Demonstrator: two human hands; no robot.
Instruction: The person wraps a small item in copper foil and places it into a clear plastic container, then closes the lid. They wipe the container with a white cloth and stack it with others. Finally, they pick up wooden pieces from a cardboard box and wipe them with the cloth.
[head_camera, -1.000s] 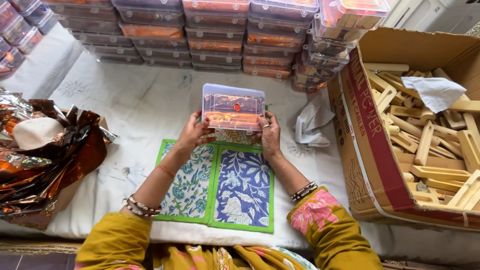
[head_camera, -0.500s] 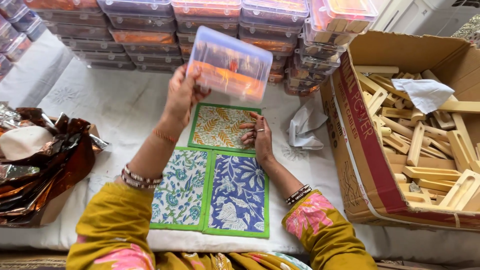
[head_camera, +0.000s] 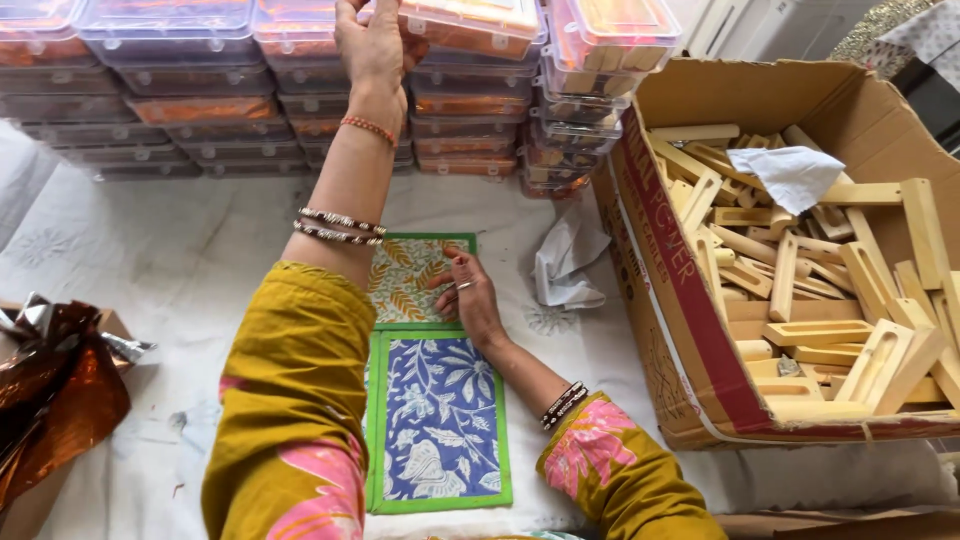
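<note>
Stacked boxes (head_camera: 200, 110) behind cloth pouches (head_camera: 435, 420); carton (head_camera: 800, 300) to right.

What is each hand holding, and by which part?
The left hand grips a clear plastic box by its left end, up on the stack. The right hand holds nothing; its fingers rest flat on the yellow leaf-print mat.

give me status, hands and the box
Left hand up at the stack, setting a clear box on top. Right hand flat on the yellow mat, holding nothing. Nothing in the way.
</note>
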